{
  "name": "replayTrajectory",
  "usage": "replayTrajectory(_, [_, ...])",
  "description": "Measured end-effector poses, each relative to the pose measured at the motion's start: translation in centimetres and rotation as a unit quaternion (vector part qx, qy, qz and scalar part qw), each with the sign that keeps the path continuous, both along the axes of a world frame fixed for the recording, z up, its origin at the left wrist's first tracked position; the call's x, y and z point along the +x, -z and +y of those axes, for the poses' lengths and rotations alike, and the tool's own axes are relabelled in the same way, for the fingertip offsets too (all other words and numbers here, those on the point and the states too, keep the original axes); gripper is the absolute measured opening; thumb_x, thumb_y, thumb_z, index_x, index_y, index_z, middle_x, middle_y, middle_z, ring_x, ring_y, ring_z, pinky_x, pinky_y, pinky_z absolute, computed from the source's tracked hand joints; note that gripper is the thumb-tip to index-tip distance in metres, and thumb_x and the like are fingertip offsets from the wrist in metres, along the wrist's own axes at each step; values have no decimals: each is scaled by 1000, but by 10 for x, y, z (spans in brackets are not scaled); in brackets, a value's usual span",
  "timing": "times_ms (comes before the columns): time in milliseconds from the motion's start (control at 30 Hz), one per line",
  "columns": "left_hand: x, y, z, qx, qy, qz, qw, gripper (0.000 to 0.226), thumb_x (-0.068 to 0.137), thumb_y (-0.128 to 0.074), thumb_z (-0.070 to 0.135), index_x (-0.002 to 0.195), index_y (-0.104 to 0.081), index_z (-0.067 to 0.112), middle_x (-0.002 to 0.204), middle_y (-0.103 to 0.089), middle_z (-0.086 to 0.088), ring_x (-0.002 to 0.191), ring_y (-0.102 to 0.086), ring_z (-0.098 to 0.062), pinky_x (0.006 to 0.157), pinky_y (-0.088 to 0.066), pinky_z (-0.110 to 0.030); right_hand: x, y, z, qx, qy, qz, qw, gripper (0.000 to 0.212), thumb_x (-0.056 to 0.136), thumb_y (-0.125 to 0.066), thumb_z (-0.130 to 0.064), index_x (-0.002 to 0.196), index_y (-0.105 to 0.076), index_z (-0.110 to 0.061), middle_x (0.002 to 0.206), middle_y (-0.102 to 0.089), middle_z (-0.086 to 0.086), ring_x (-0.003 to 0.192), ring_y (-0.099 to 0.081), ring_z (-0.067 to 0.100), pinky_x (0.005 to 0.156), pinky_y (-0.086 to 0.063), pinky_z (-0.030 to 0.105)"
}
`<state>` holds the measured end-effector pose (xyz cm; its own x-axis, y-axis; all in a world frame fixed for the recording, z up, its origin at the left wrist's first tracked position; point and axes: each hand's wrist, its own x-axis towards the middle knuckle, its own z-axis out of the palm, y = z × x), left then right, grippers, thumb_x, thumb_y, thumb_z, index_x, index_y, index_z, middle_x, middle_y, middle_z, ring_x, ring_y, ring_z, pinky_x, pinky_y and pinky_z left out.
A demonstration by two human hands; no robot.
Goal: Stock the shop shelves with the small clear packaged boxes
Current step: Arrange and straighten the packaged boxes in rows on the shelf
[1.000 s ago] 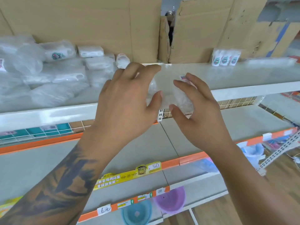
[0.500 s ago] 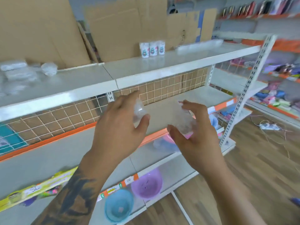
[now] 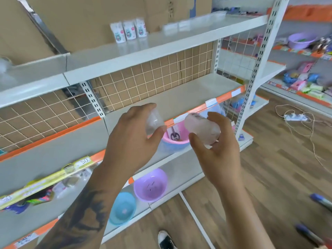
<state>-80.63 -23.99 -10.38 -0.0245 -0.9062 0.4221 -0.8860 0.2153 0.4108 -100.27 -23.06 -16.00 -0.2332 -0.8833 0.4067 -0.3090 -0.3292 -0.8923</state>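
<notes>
Pinching clear pkg [image 3: 154, 121] in left-hand fingers [image 3: 159, 129].

You see a purple bowl [image 3: 150, 185] beside a blue bowl [image 3: 122, 207] on the bottom shelf [image 3: 172, 178], and a power strip [image 3: 294, 117] on the wooden floor [image 3: 280, 168].

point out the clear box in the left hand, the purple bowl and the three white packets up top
clear box [image 3: 154, 121], head view, its clear side beside the thumb
purple bowl [image 3: 150, 186], head view, its inner wall
three white packets [image 3: 129, 30], head view, front of the middle packet
</notes>
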Motion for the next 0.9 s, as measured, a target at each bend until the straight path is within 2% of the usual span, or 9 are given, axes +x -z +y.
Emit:
replayTrajectory(133, [-16,-7,-43,-7,4,9,1000,57,92,-70,43,145,-52,31,137,-58,5,126,-55,-22,103,-45,-36,-12,-6,-36,-6,7,-31,999,50,87,-76,-19,125,-49,-33,114,-60,-22,107,-64,10,90,-56,45])
replayTrajectory(233, [-26,-14,-84,-25,7,31,999,57,93,-71,42,145,-51,32,138,-57,5,127,-54,-21,101,-42,-33,-15,-17,-76,-15,10,-4,1000,48,87,-77,-20,125,-50,-29,113,-56,-29,107,-63,8,91,-55,41])
replayTrajectory(333, [-29,-25,-131,-42,-5,48,998,56,92,-70,43,144,-52,31,137,-57,4,127,-53,-23,102,-41,-32,-15,-35,-130,-42,15,24,999,47,85,-77,-23,124,-50,-27,114,-58,-22,107,-63,11,92,-53,42])
replayTrajectory(400, [-26,-35,-161,-63,-13,45,997,57,92,-69,44,144,-51,31,136,-59,3,127,-54,-25,103,-41,-34,-12,-49,-168,-58,9,42,997,48,82,-77,-28,122,-48,-29,115,-61,-10,105,-65,18,89,-54,45])
replayTrajectory(467, [-22,-46,-189,-78,-25,49,995,58,92,-68,46,145,-50,32,138,-58,4,127,-54,-25,103,-42,-36,-6,-64,-205,-70,1,51,996,49,81,-76,-31,121,-48,-30,117,-61,-7,105,-65,22,86,-55,46])
replayTrajectory(700, [5,-85,-268,-120,-72,42,989,59,92,-69,45,147,-51,30,139,-57,0,126,-54,-27,100,-46,-38,22,-101,-303,-113,-42,60,991,49,82,-78,-24,121,-49,-25,116,-59,-11,103,-66,23,85,-55,47])
replayTrajectory(900, [33,-107,-315,-77,-147,-12,986,55,91,-67,49,142,-53,32,128,-58,-3,117,-57,-29,91,-50,-42,47,-126,-372,-130,-97,82,983,48,83,-78,-27,122,-50,-26,115,-63,-11,103,-65,16,88,-55,43])
